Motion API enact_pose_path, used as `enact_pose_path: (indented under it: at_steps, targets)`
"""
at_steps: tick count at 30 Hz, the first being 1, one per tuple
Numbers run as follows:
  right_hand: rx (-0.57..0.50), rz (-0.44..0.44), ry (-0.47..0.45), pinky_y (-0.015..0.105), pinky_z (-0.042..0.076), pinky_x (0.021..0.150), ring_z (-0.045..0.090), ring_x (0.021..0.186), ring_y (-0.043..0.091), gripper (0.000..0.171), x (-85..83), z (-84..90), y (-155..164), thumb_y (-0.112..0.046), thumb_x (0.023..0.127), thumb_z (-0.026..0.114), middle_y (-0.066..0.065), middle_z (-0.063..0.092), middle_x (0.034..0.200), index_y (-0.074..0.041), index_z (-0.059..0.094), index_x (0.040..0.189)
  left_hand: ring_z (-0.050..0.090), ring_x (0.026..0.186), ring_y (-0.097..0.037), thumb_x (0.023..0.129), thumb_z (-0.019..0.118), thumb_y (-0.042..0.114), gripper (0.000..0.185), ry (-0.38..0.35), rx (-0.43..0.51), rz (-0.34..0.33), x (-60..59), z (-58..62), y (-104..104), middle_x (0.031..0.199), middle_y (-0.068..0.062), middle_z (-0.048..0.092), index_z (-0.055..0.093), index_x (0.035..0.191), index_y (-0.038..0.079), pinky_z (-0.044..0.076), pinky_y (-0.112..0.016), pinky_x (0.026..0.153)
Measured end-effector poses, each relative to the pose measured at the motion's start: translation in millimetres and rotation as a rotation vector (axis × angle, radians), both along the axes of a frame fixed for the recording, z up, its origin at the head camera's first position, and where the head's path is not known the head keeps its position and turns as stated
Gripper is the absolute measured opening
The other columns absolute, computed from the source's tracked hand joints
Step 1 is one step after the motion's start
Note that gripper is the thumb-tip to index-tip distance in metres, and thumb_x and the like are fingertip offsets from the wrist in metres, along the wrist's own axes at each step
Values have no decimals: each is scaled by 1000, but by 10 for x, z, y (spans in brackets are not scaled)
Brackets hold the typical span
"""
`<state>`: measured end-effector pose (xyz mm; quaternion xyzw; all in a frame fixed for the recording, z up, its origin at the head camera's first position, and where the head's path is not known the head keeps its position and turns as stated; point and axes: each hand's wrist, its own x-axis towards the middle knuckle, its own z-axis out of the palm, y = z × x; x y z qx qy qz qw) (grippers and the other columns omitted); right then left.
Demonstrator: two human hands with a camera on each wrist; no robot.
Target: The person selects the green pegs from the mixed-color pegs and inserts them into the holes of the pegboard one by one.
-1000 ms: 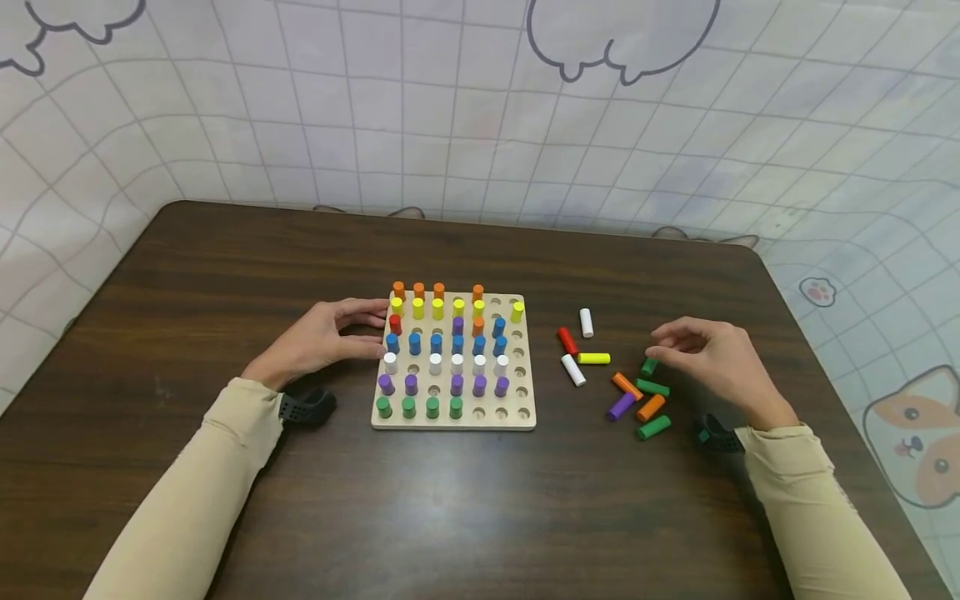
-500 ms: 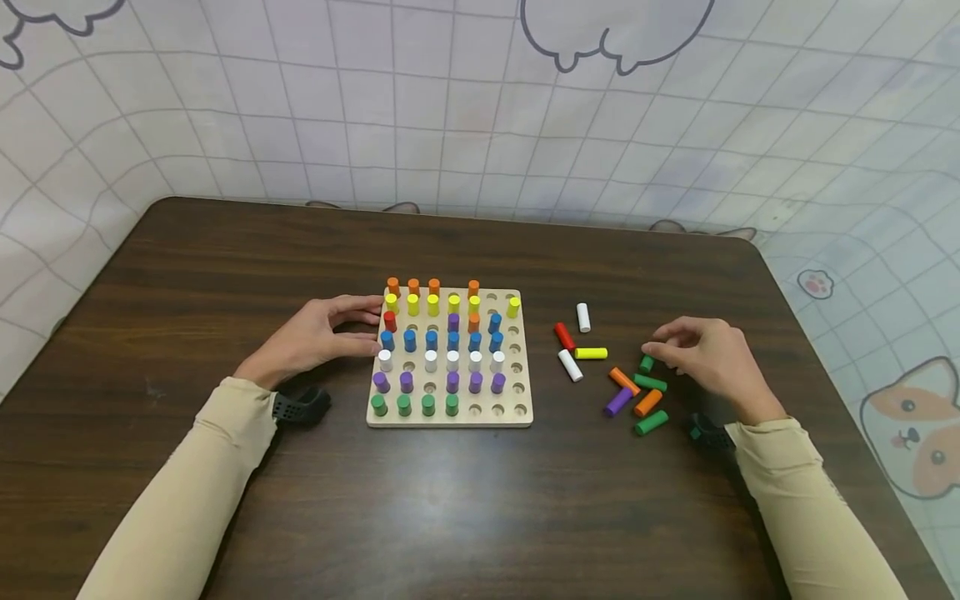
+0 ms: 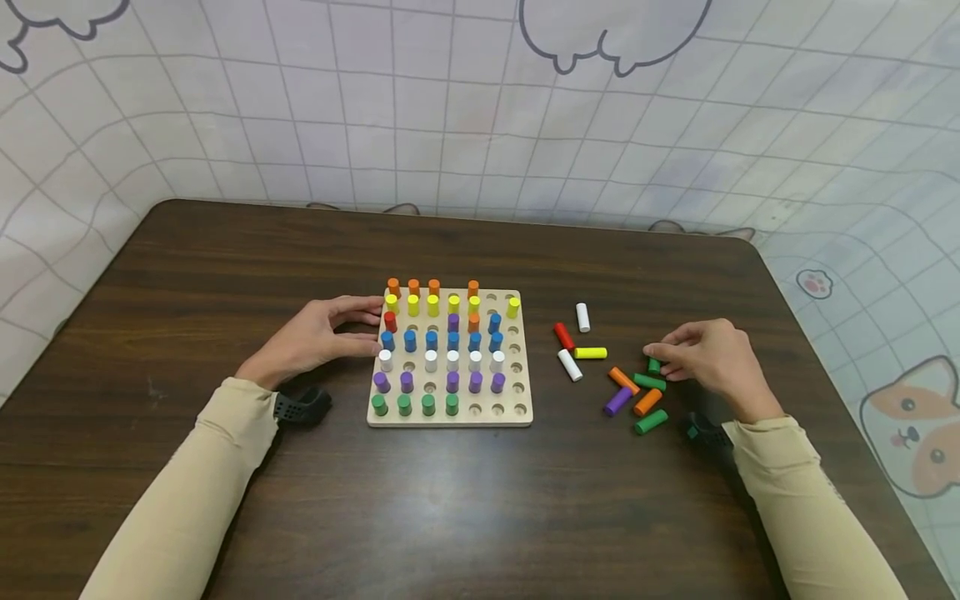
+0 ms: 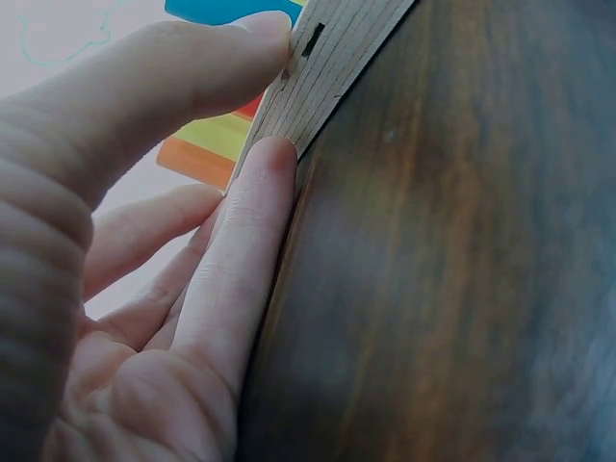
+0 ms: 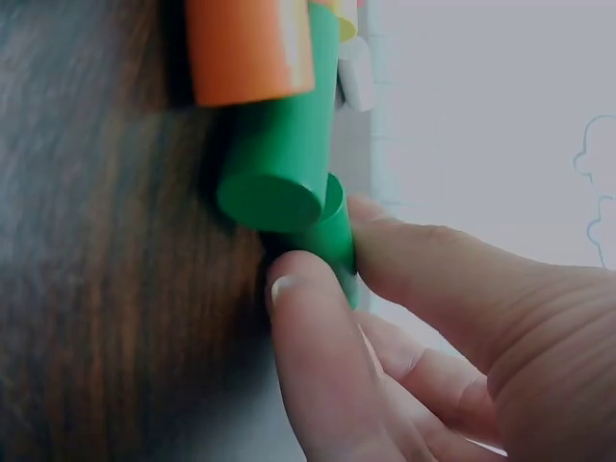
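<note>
On the dark wood-grain table (image 3: 450, 517), right of the pegboard (image 3: 486, 422), the right hand (image 3: 708, 358) pinches a green peg (image 3: 655, 367), probably light, stiff and prone to roll, best held mid-length, while the left hand (image 3: 318, 337) touches the pegboard's edge with fingers spread.

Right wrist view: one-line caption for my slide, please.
Right hand pinching a green peg, close to a second green peg and an orange peg, at a dark wood table.

green peg (image 3: 654, 367), pale board (image 3: 486, 398), brown wood-grain table (image 3: 450, 517)
</note>
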<state>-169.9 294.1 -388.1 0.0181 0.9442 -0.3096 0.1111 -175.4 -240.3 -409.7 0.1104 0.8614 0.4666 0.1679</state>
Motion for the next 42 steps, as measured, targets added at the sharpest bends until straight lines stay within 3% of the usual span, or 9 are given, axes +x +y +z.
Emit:
enact_pose_path:
  at_steps: [5, 8, 13, 20, 26, 32, 42]
  targets:
    - [6, -2, -19, 31, 63, 72, 79, 76, 16, 52, -17, 39, -13, -49, 90, 78, 7, 81, 89, 0, 77, 109, 57, 132, -23, 87, 84, 41, 80, 3, 0, 10, -5, -16, -25, 145, -5, 60, 48, 155, 17, 45, -39, 113]
    - [-30, -3, -40, 31, 63, 74, 79, 78, 14, 49, -21, 52, -12, -46, 91, 77, 7, 81, 93, -1, 77, 112, 56, 132, -23, 87, 84, 42, 80, -2, 3, 10, -5, -24, -32, 145, -5, 60, 48, 155, 18, 44, -45, 115]
    - [-113, 7, -57, 28, 63, 77, 77, 81, 10, 45, -12, 66, -23, -40, 95, 74, 8, 79, 102, -2, 73, 119, 57, 131, -23, 87, 84, 41, 79, 3, 6, 8, 13, -6, -45, 144, -5, 61, 48, 154, 17, 45, -39, 112]
    - [-193, 3, -20, 23, 62, 80, 74, 85, 3, 38, 4, 102, -56, -32, 101, 67, 8, 76, 112, -3, 68, 125, 57, 131, -23, 87, 84, 38, 78, 5, 13, 8, 48, 30, -63, 144, -6, 61, 49, 154, 17, 45, -15, 99]
    - [-245, -2, 7, 22, 62, 80, 73, 85, 0, 38, -10, 109, -76, -30, 101, 67, -14, 73, 99, -1, 68, 125, 57, 131, -23, 87, 83, 40, 78, 2, 10, 9, 61, 30, -81, 144, -6, 61, 49, 154, 17, 45, -21, 103]
    - [-265, 7, -9, 23, 62, 83, 74, 88, 3, 40, -17, 102, -104, -33, 101, 67, -12, 73, 103, -3, 67, 127, 57, 131, -23, 87, 83, 40, 79, 0, 5, 14, 61, 21, -91, 144, -7, 61, 49, 154, 17, 45, -39, 111]
    - [-291, 16, -29, 23, 61, 88, 77, 94, 14, 48, 83, 154, -164, -44, 98, 70, -6, 72, 107, -5, 67, 127, 58, 132, -24, 88, 83, 37, 78, 7, 35, -16, -3, 0, -17, 144, -7, 61, 48, 154, 16, 47, -15, 97]
